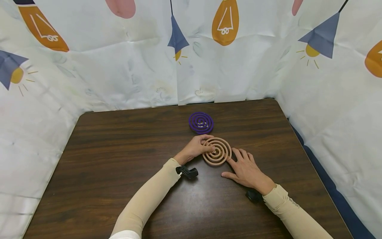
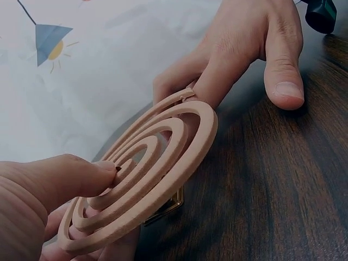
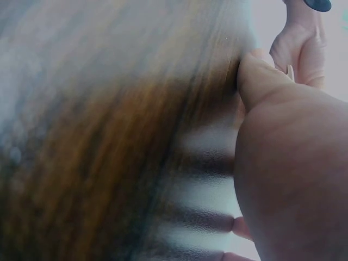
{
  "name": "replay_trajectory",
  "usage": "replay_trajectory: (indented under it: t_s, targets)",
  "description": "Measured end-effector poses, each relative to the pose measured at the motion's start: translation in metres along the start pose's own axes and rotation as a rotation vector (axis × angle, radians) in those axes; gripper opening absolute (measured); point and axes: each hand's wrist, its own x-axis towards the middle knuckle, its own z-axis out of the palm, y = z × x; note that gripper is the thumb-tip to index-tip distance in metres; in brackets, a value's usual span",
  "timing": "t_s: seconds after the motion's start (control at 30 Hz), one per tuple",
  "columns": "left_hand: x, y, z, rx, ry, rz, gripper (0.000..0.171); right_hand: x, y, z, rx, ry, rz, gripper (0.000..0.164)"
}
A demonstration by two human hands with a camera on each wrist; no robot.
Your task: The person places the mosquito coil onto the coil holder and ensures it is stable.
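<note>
A tan spiral mosquito coil is held tilted above the table, in the middle of the head view. My left hand pinches it, thumb on the spiral's centre and fingers underneath. Against the coil's outer end rests a finger of my right hand, whose fingers are spread and whose thumb stands apart. Under the coil, part of a gold-coloured metal piece shows in the left wrist view; the rest is hidden. Farther back lies a purple mosquito coil, with something metallic showing through its rings.
The dark wood-grain table has rounded far corners. A white patterned curtain hangs along its back and sides. A black wrist camera is strapped to the left wrist, and another black device to the right.
</note>
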Motion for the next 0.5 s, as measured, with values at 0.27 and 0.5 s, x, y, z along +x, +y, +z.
replay_trajectory:
  t_s: [0.27,0.5]
  targets:
    - [-0.0005,-0.0001,-0.0008,0.058,0.01,-0.009,0.061,-0.0009,-0.0005,0.0002,-0.01,0.01,0.001,0.075]
    - [-0.0005,-0.0006,-0.0008,0.065,0.003,-0.016,0.062,-0.002,-0.0015,0.0005,-0.016,0.005,0.0,0.074]
